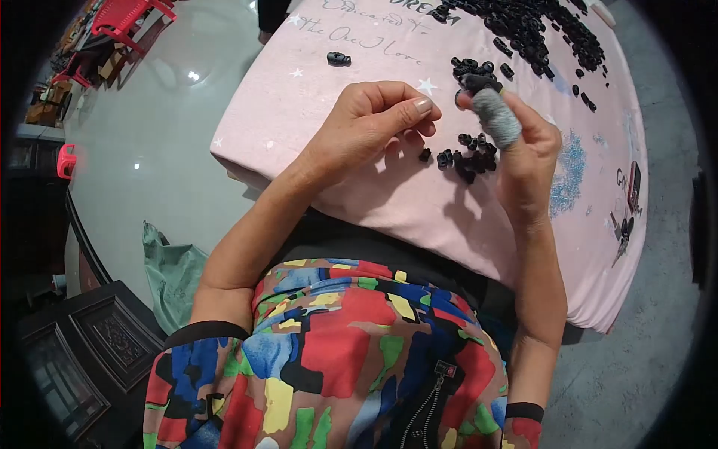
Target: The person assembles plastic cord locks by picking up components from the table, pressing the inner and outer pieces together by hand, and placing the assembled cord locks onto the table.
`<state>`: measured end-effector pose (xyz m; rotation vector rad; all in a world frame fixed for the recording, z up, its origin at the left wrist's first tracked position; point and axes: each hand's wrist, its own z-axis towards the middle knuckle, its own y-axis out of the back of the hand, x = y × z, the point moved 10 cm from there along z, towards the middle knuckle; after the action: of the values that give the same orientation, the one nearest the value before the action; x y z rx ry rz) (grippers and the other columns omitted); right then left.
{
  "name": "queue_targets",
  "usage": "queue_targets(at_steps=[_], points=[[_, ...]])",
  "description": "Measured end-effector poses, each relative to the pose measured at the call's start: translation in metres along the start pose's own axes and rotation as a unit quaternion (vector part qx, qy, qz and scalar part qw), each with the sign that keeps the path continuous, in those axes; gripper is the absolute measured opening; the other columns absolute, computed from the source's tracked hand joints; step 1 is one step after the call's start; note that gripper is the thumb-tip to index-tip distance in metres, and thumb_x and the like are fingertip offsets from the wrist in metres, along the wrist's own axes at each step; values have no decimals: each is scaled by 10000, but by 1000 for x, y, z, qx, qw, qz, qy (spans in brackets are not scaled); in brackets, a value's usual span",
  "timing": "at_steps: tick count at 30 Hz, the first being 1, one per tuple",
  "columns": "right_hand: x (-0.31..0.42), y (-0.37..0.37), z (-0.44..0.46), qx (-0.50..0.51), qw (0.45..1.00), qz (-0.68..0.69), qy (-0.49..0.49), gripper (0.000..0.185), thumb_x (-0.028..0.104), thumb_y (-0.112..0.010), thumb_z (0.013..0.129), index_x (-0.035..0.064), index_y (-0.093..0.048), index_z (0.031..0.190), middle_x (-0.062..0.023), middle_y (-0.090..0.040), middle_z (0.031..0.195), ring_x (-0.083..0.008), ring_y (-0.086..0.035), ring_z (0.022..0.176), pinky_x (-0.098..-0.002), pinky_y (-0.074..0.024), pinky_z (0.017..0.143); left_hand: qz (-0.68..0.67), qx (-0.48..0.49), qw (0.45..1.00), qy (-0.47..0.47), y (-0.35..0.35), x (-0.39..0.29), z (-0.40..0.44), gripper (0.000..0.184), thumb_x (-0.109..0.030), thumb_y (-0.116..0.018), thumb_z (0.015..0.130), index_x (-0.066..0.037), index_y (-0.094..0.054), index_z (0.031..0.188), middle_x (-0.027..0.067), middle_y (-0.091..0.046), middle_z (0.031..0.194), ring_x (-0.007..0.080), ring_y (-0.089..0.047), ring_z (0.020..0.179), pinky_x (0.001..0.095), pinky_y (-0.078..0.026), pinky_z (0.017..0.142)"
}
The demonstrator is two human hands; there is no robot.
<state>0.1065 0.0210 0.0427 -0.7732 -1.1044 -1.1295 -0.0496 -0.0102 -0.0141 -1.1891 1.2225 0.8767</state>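
Note:
My left hand (374,120) is over the pink cloth, its thumb pressed against the index finger. Whatever may be in that pinch is hidden or too small to name. To its right my right hand (529,153) is raised with the fingers curled in. Grey wrapping (496,120) covers its thumb, and something dark (480,84) sits at the tip. What those fingers grip cannot be made out. Between and below the hands lies a small cluster of black plastic pieces (471,161), shaped like cord locks. Another such piece (338,59) lies alone beyond my left hand.
A large pile of black pieces (531,34) spreads over the far right of the pink-covered table (277,112). A phone (634,185) and keys (623,233) lie at the right edge. A red chair (123,22) stands far left, and green cloth (173,273) is beside me.

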Motion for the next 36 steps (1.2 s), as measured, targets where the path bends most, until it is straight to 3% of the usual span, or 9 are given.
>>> queue_targets(at_steps=[2, 6, 10, 16, 22, 29, 32, 34, 36], points=[[-22, -10, -2, 30, 966, 214, -144, 210, 158, -686, 907, 27, -731, 1065, -69, -730, 1009, -74, -619, 851, -212, -461, 715, -5, -1, 1000, -2, 1, 0, -1, 250, -282, -582, 1000, -64, -695, 1047, 3, -690, 881, 35, -613, 784, 165, -429, 638], [-34, -1, 3, 19, 984, 117, -135, 261, 204, -698, 910, 23, -721, 1096, -74, -730, 1043, -44, -604, 820, -203, -448, 675, -28, -1, 1000, 1, -1, -3, -2, 298, -318, -566, 1008, -54, -694, 1057, 15, -692, 877, 51, -621, 773, 178, -446, 642], [28, -21, -6, 1, 923, -333, 194, 378, 123, -803, 719, 1, -713, 1065, -71, -684, 887, -184, -605, 814, -298, -507, 727, -60, -4, 998, 5, -6, -1, 0, 326, -333, -581, 1000, -34, -696, 1059, 3, -689, 859, 43, -617, 723, 175, -447, 621], [33, -41, -12, 79, 890, -348, 283, 430, 65, -754, 622, -6, -697, 1042, -121, -675, 900, -298, -610, 867, -369, -508, 804, 25, -8, 999, -35, 0, -16, -4, 236, -283, -652, 951, -68, -713, 1029, -47, -667, 830, -8, -553, 710, 150, -415, 604], [10, 22, 12, -54, 953, -288, 78, 152, 141, -763, 822, 43, -760, 937, -16, -688, 777, -76, -546, 608, -260, -453, 554, 343, -259, 889, -161, 76, -58, -19, 174, -171, -675, 888, -25, -747, 950, 43, -719, 775, 80, -635, 674, 247, -526, 625], [-22, 78, 28, -14, 928, -367, -60, 186, 160, -682, 835, -22, -721, 827, 46, -513, 552, -37, -429, 544, -247, -343, 495, 410, -326, 838, -151, 103, -56, -20, 199, -213, -724, 853, -33, -743, 937, 66, -711, 773, 108, -636, 644, 252, -505, 604], [-20, 87, 30, -8, 909, -407, -88, 225, 184, -677, 832, -38, -706, 804, 33, -508, 544, -47, -414, 528, -259, -332, 485, 372, -300, 850, -224, 80, -78, -31, 166, -192, -723, 870, -38, -739, 929, 36, -697, 772, 80, -614, 675, 232, -489, 619], [-23, 92, 28, 3, 897, -427, -114, 242, 198, -681, 829, -40, -704, 793, 23, -511, 538, -55, -422, 516, -262, -344, 482, 126, -101, 960, -230, 38, -88, -34, 171, -147, -682, 906, 12, -691, 844, 9, -657, 805, 53, -580, 743, 218, -447, 633], [-29, 91, 27, 28, 892, -427, -145, 248, 204, -684, 827, -39, -708, 784, 13, -516, 534, -61, -443, 504, -260, -365, 482, -56, 102, 960, -255, -14, -109, -60, 193, -174, -655, 919, -4, -645, 829, 69, -643, 812, 143, -583, 681, 267, -444, 616]])
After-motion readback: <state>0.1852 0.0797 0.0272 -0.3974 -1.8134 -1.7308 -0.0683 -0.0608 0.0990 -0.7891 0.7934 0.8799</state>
